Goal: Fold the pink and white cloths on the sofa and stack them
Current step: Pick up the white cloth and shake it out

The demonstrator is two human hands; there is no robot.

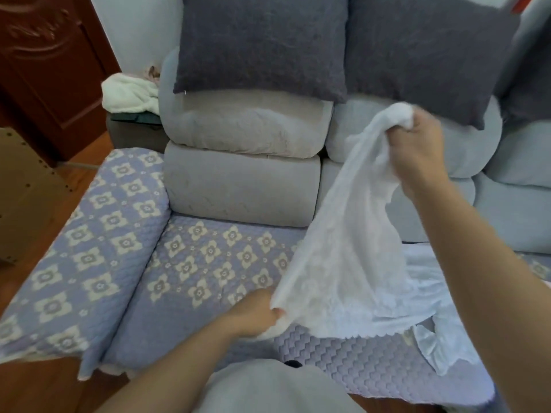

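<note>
Grey sofa (238, 186) seen from above and in front; seat and left armrest are covered by a quilted lilac cover (190, 263) patterned with cream flowers. Two dark grey cushions (262, 46) are propped upright against the backrest, side by side and touching.

White cloth (343, 263) is held up over the right part of the seat, stretched on a slant between the two hands; its lower portion is spread and crumpled on the seat cover, with a scalloped edge lying near the front of the seat. Fabric is thin, partly see-through, faintly patterned. No pink cloth can be made out.

Cream fluffy bundle (128, 92) is seen lying on a dark side table left of the sofa, beside the backrest.

Right hand (417, 150) is raised in front of the backrest; fingers are curled tight round a bunched upper corner of the cloth.

Left hand (256, 314) is held low, just above the seat; the cloth's lower edge is pinched between thumb and fingers
</note>
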